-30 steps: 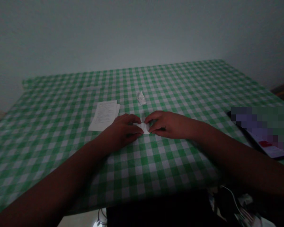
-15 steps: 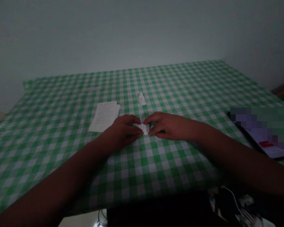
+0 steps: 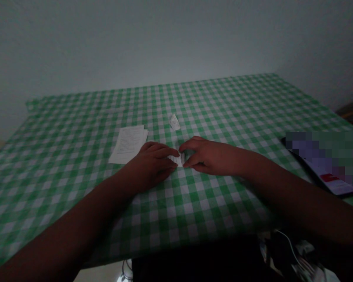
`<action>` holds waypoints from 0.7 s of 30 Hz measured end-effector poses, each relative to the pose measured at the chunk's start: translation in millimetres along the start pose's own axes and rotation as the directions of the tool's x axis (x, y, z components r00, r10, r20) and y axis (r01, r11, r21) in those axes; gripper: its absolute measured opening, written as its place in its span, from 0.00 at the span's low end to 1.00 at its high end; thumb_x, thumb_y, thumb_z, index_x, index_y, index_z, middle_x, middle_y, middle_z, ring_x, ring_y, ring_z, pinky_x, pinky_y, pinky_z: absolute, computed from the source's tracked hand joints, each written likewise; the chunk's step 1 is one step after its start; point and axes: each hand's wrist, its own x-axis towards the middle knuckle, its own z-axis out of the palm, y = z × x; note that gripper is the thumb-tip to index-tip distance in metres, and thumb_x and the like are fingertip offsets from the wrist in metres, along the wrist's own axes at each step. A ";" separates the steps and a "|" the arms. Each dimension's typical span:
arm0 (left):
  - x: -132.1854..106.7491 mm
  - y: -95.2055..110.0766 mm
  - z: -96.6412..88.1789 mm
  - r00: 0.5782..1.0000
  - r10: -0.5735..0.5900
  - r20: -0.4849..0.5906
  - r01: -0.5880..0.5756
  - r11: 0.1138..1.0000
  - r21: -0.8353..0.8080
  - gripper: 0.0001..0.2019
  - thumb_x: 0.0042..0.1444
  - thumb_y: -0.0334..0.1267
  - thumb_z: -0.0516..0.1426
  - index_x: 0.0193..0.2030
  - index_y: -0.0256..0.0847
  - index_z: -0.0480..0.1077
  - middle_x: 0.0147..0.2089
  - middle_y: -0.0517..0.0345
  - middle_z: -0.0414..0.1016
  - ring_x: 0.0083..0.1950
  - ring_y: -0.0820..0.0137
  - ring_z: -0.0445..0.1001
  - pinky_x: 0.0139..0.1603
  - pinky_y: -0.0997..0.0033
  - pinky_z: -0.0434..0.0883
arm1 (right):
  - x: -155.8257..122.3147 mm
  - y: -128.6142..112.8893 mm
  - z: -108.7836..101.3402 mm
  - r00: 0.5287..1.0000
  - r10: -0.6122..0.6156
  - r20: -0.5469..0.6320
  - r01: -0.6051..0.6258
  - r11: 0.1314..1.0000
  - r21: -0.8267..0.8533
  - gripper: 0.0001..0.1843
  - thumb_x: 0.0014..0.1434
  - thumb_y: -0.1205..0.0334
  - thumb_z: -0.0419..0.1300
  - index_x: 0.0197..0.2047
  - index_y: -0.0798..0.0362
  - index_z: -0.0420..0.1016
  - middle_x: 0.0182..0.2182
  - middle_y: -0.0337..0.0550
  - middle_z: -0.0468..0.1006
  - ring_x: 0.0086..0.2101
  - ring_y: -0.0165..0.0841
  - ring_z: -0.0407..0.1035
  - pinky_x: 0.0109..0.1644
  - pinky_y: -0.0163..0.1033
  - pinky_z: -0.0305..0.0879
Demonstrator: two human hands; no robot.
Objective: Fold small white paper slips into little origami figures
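Between my two hands a small folded piece of printed paper lies on the checked tablecloth. My left hand grips its left side, with the thumb at the near edge and the fingers bent over the far part, hiding much of it. At the paper's right edge, my right hand pinches with the index finger at the far corner and the thumb at the near corner. A little beyond the hands stands or lies a small folded paper shape, pointed at the top.
A small stack of printed sheets lies left of the hands, partly behind the left one. On the right a tablet-like device with a lit screen rests on the green and white tablecloth. A wall rises behind the table.
My left fingers have shifted slightly right and stretched further over the paper, covering more of it. My right hand stays at its right edge, almost unmoved.
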 end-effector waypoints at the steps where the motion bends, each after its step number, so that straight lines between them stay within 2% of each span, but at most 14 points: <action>1: 0.2 1.0 -0.4 1.000 0.002 0.009 -0.002 1.000 -0.003 0.09 0.66 0.36 0.54 0.46 0.44 0.76 0.58 0.56 0.75 0.58 0.61 0.70 0.60 0.54 0.61 | -0.2 -0.9 -0.7 1.000 0.002 0.001 -0.002 1.000 -0.008 0.10 0.62 0.69 0.59 0.42 0.52 0.82 0.52 0.51 0.74 0.55 0.42 0.64 0.60 0.50 0.60; 6: -0.9 1.4 0.7 0.998 -0.012 0.055 0.011 1.000 0.010 0.11 0.66 0.36 0.53 0.50 0.46 0.75 0.59 0.57 0.75 0.59 0.62 0.71 0.62 0.54 0.59 | -1.6 -1.3 -3.6 1.000 0.005 -0.002 -0.005 1.000 -0.023 0.10 0.63 0.68 0.58 0.42 0.50 0.82 0.53 0.49 0.73 0.55 0.41 0.64 0.59 0.50 0.60; 13: -1.9 1.3 0.5 0.997 -0.011 0.071 0.010 1.000 0.021 0.11 0.65 0.36 0.53 0.51 0.46 0.74 0.60 0.58 0.74 0.60 0.61 0.71 0.62 0.53 0.58 | -2.7 1.8 -6.5 0.999 0.041 -0.010 -0.041 0.999 0.000 0.11 0.64 0.67 0.57 0.43 0.52 0.82 0.55 0.52 0.72 0.55 0.42 0.65 0.60 0.50 0.61; 21: -1.5 2.4 0.7 0.996 -0.023 0.083 0.020 0.999 0.034 0.11 0.66 0.37 0.52 0.50 0.46 0.74 0.60 0.57 0.75 0.59 0.61 0.71 0.62 0.53 0.58 | -1.1 -2.7 -2.2 1.000 -0.002 -0.003 0.002 1.000 0.007 0.11 0.63 0.68 0.57 0.43 0.52 0.81 0.54 0.52 0.73 0.53 0.41 0.67 0.60 0.51 0.60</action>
